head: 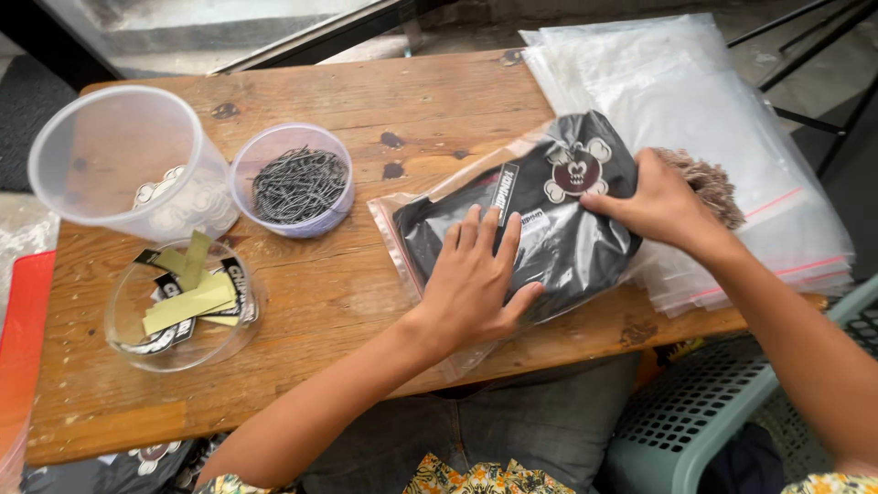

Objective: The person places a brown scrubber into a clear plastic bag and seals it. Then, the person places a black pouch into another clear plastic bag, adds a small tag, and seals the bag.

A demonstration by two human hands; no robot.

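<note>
A: How were the fingers [476, 229] of the left hand [471, 284] set?

B: Extended flat, pressing the clear bag [521, 220] holding a folded black garment, mid-bench [302, 302]. Forearm angled up from lower left.

A: And the right hand [658, 201]?

B: Fingers curled, palm down, pinching the bag's upper right edge, beside the stack of empty plastic bags [713, 110].

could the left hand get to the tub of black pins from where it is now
Probably yes. The left hand lies flat on the bagged black garment, and the tub of black pins sits open-topped just to its left, with only bare wooden table between them.
</note>
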